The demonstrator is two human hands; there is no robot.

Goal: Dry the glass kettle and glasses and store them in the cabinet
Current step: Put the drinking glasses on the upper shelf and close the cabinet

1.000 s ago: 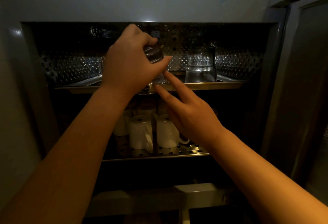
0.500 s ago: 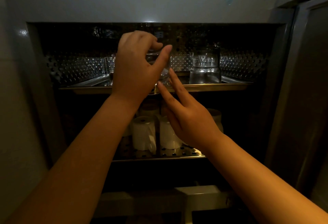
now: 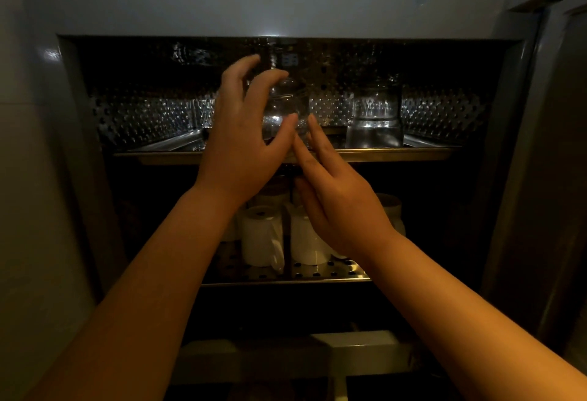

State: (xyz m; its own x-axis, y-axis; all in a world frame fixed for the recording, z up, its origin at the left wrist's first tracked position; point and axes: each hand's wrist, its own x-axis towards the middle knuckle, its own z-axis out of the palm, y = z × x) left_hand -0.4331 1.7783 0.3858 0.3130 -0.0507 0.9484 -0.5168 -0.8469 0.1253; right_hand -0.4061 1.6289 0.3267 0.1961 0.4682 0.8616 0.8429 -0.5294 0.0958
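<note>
Upturned glass (image 3: 287, 108) on top shelf (image 3: 381, 155), between loosened left-hand fingers (image 3: 254, 82) and straight right-hand fingers (image 3: 313, 133).

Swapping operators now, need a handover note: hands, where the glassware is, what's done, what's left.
Left hand: fingers spread around the glass on the upper shelf; whether the grip is closed cannot be told.
Right hand: open, fingers straight, tips near the glass's base.
Second glass vessel stands to the right on the same shelf. White mugs sit on the lower shelf.
Done: two glass pieces in the cabinet.
Left: pull both hands clear; anything still outside the cabinet is out of view.
</note>
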